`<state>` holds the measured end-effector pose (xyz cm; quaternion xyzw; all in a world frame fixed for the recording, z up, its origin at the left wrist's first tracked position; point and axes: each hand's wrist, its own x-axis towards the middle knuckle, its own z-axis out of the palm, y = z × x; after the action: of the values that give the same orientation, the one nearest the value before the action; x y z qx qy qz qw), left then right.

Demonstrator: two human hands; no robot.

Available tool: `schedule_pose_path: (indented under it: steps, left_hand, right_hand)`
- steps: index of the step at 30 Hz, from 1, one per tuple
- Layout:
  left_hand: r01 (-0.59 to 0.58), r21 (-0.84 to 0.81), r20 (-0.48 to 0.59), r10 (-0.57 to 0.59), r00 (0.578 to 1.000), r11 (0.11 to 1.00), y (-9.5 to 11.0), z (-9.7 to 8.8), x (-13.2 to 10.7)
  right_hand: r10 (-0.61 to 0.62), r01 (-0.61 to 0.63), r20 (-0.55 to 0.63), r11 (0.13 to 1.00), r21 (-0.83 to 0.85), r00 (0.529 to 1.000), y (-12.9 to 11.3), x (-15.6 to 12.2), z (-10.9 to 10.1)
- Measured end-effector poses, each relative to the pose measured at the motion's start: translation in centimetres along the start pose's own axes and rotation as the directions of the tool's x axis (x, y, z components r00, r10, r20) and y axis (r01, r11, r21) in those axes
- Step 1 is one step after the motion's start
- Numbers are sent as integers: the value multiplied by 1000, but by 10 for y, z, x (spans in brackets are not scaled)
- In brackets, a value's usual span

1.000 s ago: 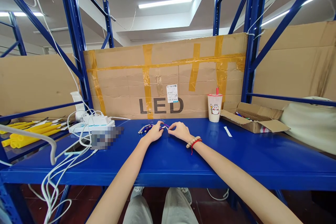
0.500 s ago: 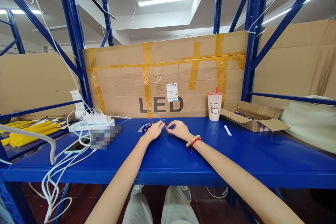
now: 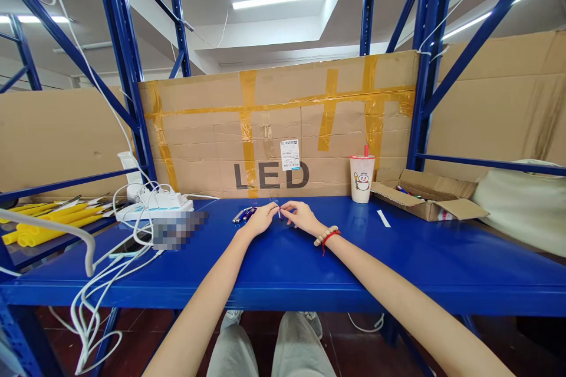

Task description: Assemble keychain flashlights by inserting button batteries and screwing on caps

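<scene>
My left hand (image 3: 262, 219) is closed, its fingertips pinched round a slim, pen-like piece (image 3: 280, 214), white and dark blue. My right hand (image 3: 303, 217) meets it there, thumb and fingers also closed at the same piece; its finer details are too small to make out. Just left of my left hand, several pens (image 3: 244, 215), silver and dark blue, lie together on the blue shelf top (image 3: 283, 265).
Right of my hands stand a lidded cup (image 3: 361, 181) with a red straw and an open cardboard box (image 3: 427, 203) holding pens. A white strip (image 3: 384, 218) lies near the cup. White cables (image 3: 112, 283) and a power strip (image 3: 154, 207) crowd the left.
My right fingers have moved slightly left, closer to my left fingertips. The slim piece now shows its dark blue part between the hands, pointing down.
</scene>
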<state>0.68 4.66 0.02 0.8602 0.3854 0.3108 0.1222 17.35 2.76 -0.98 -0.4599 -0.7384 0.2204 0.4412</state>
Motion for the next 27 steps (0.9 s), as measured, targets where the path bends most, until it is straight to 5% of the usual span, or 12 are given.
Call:
schedule_pose_path:
  steps: [11, 27]
  left_hand:
    - [-16, -58, -33, 14, 999, 998, 3, 2, -2]
    - [21, -8, -48, -21, 999, 1000, -7, 5, 1]
  right_hand:
    - [21, -25, 22, 973, 231, 1000, -2, 0, 2]
    - [-60, 62, -19, 994, 93, 998, 8, 4, 4]
